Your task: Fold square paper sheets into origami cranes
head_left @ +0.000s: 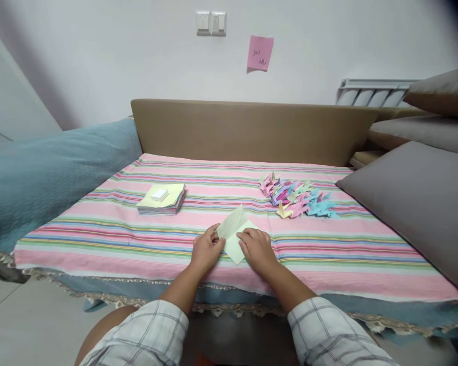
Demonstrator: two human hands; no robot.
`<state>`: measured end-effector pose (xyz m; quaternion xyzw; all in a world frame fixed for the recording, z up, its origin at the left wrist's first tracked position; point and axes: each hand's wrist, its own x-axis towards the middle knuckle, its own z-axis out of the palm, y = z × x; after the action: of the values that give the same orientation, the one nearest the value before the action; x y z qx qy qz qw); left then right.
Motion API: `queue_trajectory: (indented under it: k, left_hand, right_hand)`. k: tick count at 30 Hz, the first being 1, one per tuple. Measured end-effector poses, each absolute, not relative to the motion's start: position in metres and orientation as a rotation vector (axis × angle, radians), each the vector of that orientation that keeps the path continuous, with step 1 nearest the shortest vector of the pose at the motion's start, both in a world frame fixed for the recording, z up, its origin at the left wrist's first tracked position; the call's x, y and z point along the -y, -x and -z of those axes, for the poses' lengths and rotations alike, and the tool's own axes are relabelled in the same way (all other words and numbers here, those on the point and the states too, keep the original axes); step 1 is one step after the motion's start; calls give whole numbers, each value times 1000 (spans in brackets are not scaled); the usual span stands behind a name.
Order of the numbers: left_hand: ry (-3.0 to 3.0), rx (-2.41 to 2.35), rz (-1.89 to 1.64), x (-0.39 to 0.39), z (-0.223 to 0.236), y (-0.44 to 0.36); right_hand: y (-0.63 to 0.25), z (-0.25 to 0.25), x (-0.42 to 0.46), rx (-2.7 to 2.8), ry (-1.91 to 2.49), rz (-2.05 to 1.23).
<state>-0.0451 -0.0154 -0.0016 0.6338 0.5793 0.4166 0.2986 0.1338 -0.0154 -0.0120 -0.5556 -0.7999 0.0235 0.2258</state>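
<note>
A pale yellow-green sheet of paper (pixel 234 235) lies partly folded on the striped cloth (pixel 145 239), one flap standing up. My left hand (pixel 206 250) pinches the sheet's left edge with curled fingers. My right hand (pixel 256 248) presses on the sheet's right side with its fingers bent down onto it. Both hands are near the front edge of the cloth.
A stack of coloured paper squares (pixel 164 200) with a small white block (pixel 159 194) on top lies at the left. A pile of several folded paper cranes (pixel 297 199) lies at the right. Grey cushions (pixel 416 203) stand at the right, a blue blanket (pixel 49 173) at the left.
</note>
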Motion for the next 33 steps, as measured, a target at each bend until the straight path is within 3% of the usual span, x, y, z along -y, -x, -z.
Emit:
queue_trajectory:
  k: [10,33]
  left_hand:
    - [-2185,-1646,-705,32,-9,41]
    - [-2867,-1408,-546,26,7,43]
  right_hand:
    - [-140,4,19,2266,1565,-106]
    - [-145,2,24,2183,1689,-53]
